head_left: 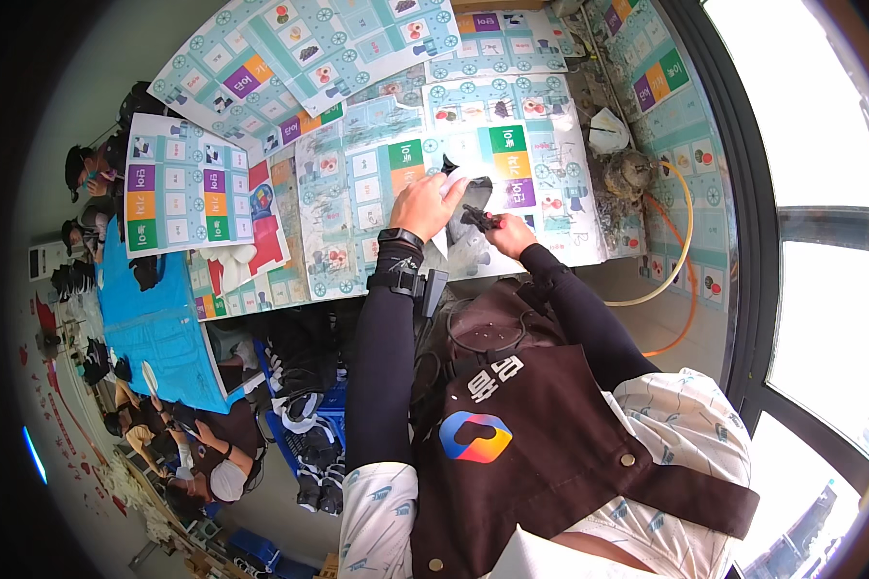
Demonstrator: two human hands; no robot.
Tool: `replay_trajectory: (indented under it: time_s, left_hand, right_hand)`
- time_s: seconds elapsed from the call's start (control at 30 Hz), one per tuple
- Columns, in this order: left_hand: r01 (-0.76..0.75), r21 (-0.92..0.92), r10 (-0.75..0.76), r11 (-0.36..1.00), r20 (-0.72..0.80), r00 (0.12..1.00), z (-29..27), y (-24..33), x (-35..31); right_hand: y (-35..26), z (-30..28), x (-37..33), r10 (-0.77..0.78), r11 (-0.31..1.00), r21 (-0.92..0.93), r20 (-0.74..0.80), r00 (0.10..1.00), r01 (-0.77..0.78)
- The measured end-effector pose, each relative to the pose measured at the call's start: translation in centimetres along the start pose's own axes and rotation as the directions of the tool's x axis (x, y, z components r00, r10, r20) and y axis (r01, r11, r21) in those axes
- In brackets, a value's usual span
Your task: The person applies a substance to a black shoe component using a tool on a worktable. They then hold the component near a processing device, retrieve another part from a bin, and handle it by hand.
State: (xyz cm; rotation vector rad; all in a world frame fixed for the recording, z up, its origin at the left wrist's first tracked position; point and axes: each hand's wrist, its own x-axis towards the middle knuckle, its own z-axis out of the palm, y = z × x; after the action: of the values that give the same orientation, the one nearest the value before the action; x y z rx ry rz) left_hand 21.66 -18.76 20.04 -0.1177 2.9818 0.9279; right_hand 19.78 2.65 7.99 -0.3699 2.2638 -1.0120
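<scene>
Sheet-covered bench [568,207]; your left hand [423,206] pinches white piece [441,243], right hand [512,236] grips black object [477,219]; dark grey piece [477,195] between. White piece probably light, bendy: hold near edge.

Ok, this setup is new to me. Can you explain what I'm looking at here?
There is no machine: these are a person's own bare hands. The picture comes from a wide fisheye camera worn on the head, looking down, so straight edges bend. Colourful printed sheets lie across the work surface. The right hand holds a small black item, too small to identify. The left hand is beside a dark grey piece; its exact grip is unclear. To the right, a yellow hose curves down.
</scene>
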Motion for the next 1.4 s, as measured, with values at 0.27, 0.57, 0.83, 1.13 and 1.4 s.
replay_trajectory:
  time_s: [0.27, 0.57, 0.83, 1.13, 1.4]
  left_hand:
    - [-0.018, 0.017, 0.018, 1.000, 0.009, 1.000, 0.0, -0.1, 0.1]
    - [-0.005, 0.010, 0.005, 1.000, -0.005, 1.000, 0.0, -0.1, 0.0]
    - [-0.007, -0.003, 0.007, 1.000, -0.009, 1.000, 0.0, -0.2, 0.1]
    - [-0.004, -0.011, 0.003, 1.000, -0.009, 1.000, 0.1, -0.2, 0.0]
    - [0.010, 0.023, -0.010, 1.000, 0.027, 1.000, 0.1, 0.4, 0.3]
  right_hand:
    - [0.0, -0.1, 0.2, 0.001, 1.000, 0.001, -0.006, 1.000, -0.001]
    - [-0.4, 0.1, -0.2, 0.026, 0.997, 0.075, -0.095, 0.995, -0.019]
    - [0.0, -0.9, -0.7, 0.007, 1.000, -0.007, 0.086, 0.996, -0.006]
    - [1.1, -1.2, -1.1, 0.052, 0.997, -0.047, -0.242, 0.969, -0.065]
    - [1.3, -0.7, -1.7, 0.069, 0.994, -0.072, -0.223, 0.972, -0.087]
